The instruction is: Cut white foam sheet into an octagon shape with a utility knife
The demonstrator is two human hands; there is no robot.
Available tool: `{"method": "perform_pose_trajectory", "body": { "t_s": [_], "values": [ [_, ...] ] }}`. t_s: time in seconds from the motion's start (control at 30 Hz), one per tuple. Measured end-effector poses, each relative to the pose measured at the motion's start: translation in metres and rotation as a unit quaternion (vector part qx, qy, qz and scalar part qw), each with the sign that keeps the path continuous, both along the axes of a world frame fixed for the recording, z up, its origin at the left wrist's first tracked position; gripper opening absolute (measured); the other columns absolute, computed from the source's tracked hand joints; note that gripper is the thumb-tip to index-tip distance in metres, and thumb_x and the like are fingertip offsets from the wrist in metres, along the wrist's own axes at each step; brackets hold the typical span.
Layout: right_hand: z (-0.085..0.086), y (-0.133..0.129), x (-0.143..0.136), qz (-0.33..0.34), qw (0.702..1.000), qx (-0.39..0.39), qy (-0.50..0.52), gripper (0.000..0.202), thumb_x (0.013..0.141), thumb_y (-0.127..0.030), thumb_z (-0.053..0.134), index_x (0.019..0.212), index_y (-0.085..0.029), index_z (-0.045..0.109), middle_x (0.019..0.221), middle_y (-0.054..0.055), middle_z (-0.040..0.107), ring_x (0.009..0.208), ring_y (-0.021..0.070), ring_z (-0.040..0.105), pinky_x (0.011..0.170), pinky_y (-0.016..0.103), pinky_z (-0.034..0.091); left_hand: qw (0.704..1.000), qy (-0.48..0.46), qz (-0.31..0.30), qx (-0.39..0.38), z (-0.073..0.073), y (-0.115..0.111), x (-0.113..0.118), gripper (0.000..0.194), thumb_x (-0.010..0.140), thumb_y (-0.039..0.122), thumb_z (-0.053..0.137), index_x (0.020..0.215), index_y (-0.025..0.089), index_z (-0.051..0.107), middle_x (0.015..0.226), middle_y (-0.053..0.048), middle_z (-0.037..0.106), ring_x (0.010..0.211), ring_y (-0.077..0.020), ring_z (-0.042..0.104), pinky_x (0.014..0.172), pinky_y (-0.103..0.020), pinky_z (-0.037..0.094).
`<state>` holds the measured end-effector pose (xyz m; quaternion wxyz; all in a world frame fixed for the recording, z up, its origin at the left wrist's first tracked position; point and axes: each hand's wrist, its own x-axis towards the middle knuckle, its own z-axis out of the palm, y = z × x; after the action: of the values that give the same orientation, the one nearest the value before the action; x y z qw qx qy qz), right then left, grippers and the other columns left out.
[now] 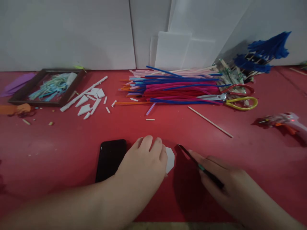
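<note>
My left hand [147, 156] is closed over a small white piece with cut corners [170, 159], which looks like foam board. Its fingers press the piece against the red table, and most of it is hidden beneath them. To the right, my right hand [223, 182] grips a dark craft knife [200, 166] with a green part on its handle. The blade points up and left, just apart from the white piece. A black phone [111, 159] lies beside my left wrist, partly covered by the forearm.
White offcuts [90, 101] lie at the back left beside a brown-framed tray [44, 103]. Bundled pipe cleaners [179, 88] and scissors [224, 96] are at the back. A thin stick [211, 122], a glue gun [285, 119] and blue umbrella-like pieces [266, 52] are on the right.
</note>
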<state>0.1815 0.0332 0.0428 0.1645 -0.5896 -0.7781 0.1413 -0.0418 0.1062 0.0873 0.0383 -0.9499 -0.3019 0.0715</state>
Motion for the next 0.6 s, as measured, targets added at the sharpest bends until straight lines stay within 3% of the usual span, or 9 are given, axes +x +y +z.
{"method": "perform_pose_trajectory", "body": {
  "t_s": [0.1,0.23,0.6],
  "values": [
    [-0.001,0.004,0.005,-0.013,0.999,0.044,-0.011,0.043,0.092,-0.017,0.038,0.126,-0.011,0.063,0.095,0.014,0.075,0.080,0.0222,0.073,0.064,0.031,0.059,0.998,-0.031,-0.058,-0.022,-0.002,0.002,-0.005,0.042,0.085,0.024,0.070,0.124,0.010,0.061,0.134,-0.014,0.061,0.119,-0.0300,0.058,0.094,-0.041,0.054],
    [-0.001,0.006,0.011,-0.035,0.997,0.068,-0.021,0.042,0.092,-0.018,0.041,0.128,-0.009,0.061,0.096,0.014,0.076,0.075,0.0219,0.074,0.057,0.030,0.059,0.995,0.009,-0.070,-0.077,-0.006,0.000,0.000,0.038,0.089,0.013,0.062,0.127,0.013,0.059,0.132,-0.009,0.063,0.115,-0.0254,0.062,0.089,-0.037,0.057],
    [0.003,0.007,-0.011,0.006,0.999,0.021,0.024,0.045,0.092,-0.016,0.037,0.132,-0.013,0.058,0.083,0.009,0.072,0.061,0.0155,0.069,0.051,0.025,0.056,0.995,-0.085,-0.045,0.028,-0.020,-0.013,0.010,0.031,0.087,0.018,0.063,0.117,0.012,0.067,0.120,-0.009,0.070,0.100,-0.0263,0.068,0.073,-0.036,0.063]
  ]
}}
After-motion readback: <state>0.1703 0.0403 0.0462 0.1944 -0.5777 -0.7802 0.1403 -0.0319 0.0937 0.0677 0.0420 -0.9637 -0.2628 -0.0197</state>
